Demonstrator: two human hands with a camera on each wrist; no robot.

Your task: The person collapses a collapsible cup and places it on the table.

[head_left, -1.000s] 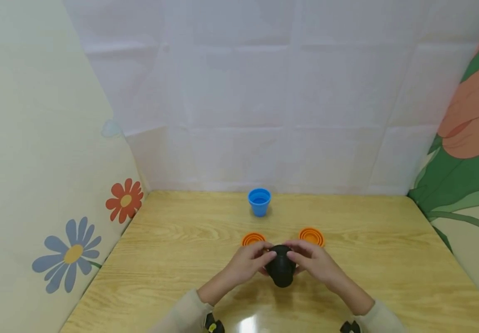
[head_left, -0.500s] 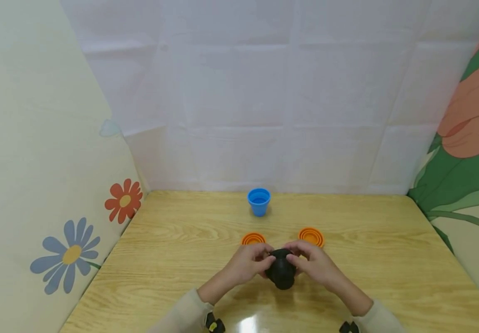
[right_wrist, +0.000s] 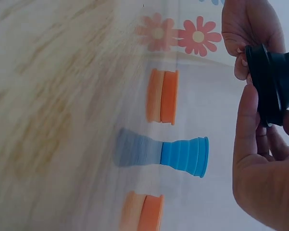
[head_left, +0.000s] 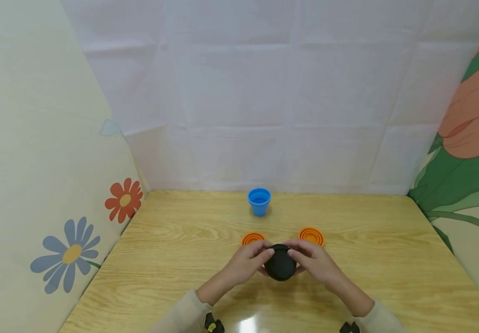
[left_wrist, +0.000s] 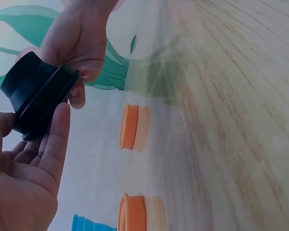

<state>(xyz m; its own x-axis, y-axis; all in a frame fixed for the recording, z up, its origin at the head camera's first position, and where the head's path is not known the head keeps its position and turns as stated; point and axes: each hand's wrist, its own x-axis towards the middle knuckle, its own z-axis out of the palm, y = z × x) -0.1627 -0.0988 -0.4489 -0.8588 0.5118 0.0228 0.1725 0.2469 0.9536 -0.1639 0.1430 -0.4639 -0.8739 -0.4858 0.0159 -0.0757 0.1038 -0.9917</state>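
Observation:
In the head view a black collapsible cup is held above the table, low in the middle. My left hand grips its left side and my right hand its right side, thumbs on the near face, other fingers behind. The left wrist view shows the black cup tilted, partly folded, with its wide rim band between the fingertips of both hands. Seen from the right wrist, the cup has its narrower end cut off by the frame's edge.
Just beyond the hands lie two flattened orange collapsible cups, the left one partly behind my left hand and the right one beyond my right. A blue cup stands upright near the back of the wooden table. A white sheet hangs behind.
The black cup's narrow end, which stuck out toward me, now looks shorter and rounder, as if pushed in or turned. Both hands keep their hold with small shifts. Other cups have not moved.

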